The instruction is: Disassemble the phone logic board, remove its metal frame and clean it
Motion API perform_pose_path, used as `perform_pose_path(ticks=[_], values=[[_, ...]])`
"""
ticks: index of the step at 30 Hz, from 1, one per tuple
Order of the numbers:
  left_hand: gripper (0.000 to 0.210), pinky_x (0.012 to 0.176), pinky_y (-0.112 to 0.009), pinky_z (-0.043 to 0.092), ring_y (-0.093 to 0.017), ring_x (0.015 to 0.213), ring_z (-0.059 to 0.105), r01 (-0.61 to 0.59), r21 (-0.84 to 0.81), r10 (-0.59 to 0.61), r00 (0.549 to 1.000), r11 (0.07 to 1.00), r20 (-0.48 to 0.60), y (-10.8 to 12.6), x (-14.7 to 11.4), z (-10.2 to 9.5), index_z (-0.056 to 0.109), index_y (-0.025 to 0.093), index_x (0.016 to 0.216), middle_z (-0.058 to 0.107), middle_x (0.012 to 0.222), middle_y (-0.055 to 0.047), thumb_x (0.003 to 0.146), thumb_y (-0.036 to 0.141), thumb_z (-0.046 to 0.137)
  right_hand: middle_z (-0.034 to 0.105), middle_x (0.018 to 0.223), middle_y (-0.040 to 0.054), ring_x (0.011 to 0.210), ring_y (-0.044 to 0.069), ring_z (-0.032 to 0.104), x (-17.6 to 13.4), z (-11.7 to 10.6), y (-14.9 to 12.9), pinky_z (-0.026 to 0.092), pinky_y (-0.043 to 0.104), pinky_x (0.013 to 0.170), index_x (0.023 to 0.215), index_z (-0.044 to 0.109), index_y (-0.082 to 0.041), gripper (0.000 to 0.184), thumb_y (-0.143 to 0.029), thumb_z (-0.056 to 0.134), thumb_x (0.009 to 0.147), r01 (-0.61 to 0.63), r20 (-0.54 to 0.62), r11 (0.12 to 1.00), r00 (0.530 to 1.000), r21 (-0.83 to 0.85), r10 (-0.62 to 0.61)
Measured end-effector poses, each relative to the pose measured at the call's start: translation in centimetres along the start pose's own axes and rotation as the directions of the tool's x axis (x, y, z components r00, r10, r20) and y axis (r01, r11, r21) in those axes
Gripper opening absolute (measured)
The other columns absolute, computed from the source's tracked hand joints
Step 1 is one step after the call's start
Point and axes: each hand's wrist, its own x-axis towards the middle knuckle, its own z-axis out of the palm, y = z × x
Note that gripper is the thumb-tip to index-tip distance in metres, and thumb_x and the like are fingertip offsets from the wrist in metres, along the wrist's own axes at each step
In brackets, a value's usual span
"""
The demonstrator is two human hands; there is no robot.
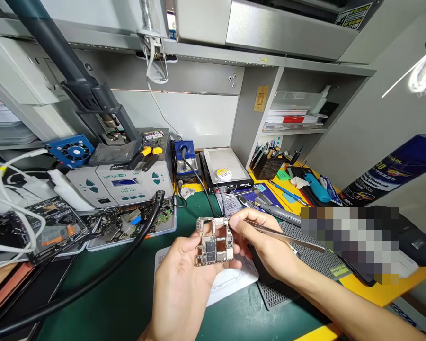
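Observation:
A phone logic board (pixel 210 249) with square cut-outs and dark chips is held up in the middle of the view. My left hand (pixel 181 274) is closed on it, thumb at its left edge and fingertips showing behind and right of it. My right hand (pixel 266 237) is closed around metal tweezers (pixel 287 240), whose shaft points back to the right. Its thumb and index finger meet at the board's upper right corner. The tweezer tips are hidden by those fingers. Below the hands, a white sheet or pad (pixel 230 284) lies on the green mat (pixel 106 293).
A grey rework station (pixel 128 182) stands back left, its black hose (pixel 128 260) curving across the left side. Trays of circuit boards (pixel 166 222) sit before it. A perforated dark mat (pixel 315 251), pen holder (pixel 268 166) and large spray can (pixel 390 170) are on the right.

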Motion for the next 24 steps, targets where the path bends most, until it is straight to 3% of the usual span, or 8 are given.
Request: perform_pose_path(ticks=[4,7,11,15,18,21,24], values=[[0.051,0.079,-0.055,0.057,-0.038,0.093,0.067,0.085,-0.067,-0.084,0.996,0.994,0.01,0.3,0.2,0.3,0.076,0.005,0.106,0.071,0.11,-0.021,0.099,0.043,0.042,0.058,0.052,-0.0049,0.044,0.007,0.051,0.1,0.1,-0.2,0.032,0.016,0.04,0.076,0.067,-0.017,0.027,-0.041,0.078,0.083,-0.045,-0.015,0.998,0.999,0.041,0.045],[0.052,0.072,-0.047,0.058,-0.033,0.083,0.068,0.122,-0.046,-0.123,0.992,0.992,-0.031,0.4,0.5,0.4,0.074,0.003,0.115,0.072,0.103,-0.019,0.099,0.044,0.046,0.062,0.05,-0.0028,0.041,0.008,0.052,0.0,0.2,-0.1,0.031,0.017,0.04,0.079,0.065,-0.017,0.026,-0.041,0.073,0.087,-0.05,0.054,0.999,0.997,0.0,0.05],[0.048,0.065,-0.041,0.057,-0.028,0.071,0.068,0.075,-0.015,-0.076,0.993,0.997,-0.086,0.7,0.4,0.4,0.073,0.004,0.12,0.072,0.092,-0.016,0.099,0.04,0.049,0.067,0.056,-0.0011,0.043,0.01,0.058,-0.4,0.2,-0.1,0.038,0.02,0.045,0.091,0.067,-0.018,0.025,-0.043,0.064,0.096,0.037,0.087,0.992,0.996,-0.118,-0.026],[0.051,0.067,-0.043,0.057,-0.03,0.076,0.069,0.014,-0.03,-0.019,0.985,0.999,-0.171,1.2,0.1,0.4,0.07,0.004,0.125,0.074,0.096,-0.019,0.097,0.04,0.049,0.063,0.058,-0.0032,0.048,0.011,0.058,-0.7,0.1,-0.3,0.044,0.021,0.048,0.107,0.069,-0.019,0.027,-0.043,0.069,0.094,0.173,-0.103,0.952,0.973,-0.253,-0.205],[0.052,0.07,-0.043,0.058,-0.03,0.08,0.069,-0.05,-0.025,0.045,0.982,0.998,-0.186,1.2,0.0,0.2,0.069,0.004,0.127,0.075,0.099,-0.022,0.097,0.04,0.047,0.066,0.067,-0.0014,0.047,0.011,0.058,-1.0,0.0,-0.1,0.047,0.024,0.046,0.115,0.068,-0.019,0.033,-0.044,0.07,0.093,0.241,-0.178,0.937,0.941,-0.253,-0.289],[0.049,0.075,-0.042,0.059,-0.029,0.085,0.07,-0.107,-0.003,0.105,0.977,0.994,-0.184,1.1,0.1,-0.1,0.069,0.005,0.127,0.076,0.102,-0.021,0.097,0.038,0.047,0.07,0.082,0.0018,0.049,0.012,0.062,-1.5,-0.2,0.3,0.05,0.026,0.045,0.124,0.066,-0.023,0.033,-0.043,0.065,0.097,0.297,-0.159,0.925,0.927,-0.238,-0.339],[0.047,0.079,-0.04,0.059,-0.03,0.091,0.071,-0.142,0.034,0.146,0.968,0.989,-0.202,1.0,0.2,-0.1,0.069,0.008,0.128,0.076,0.105,-0.02,0.096,0.037,0.05,0.069,0.073,0.0008,0.052,0.013,0.061,-2.1,-0.7,0.7,0.049,0.025,0.049,0.12,0.071,-0.025,0.03,-0.044,0.058,0.102,0.295,-0.063,0.914,0.944,-0.279,-0.324]])
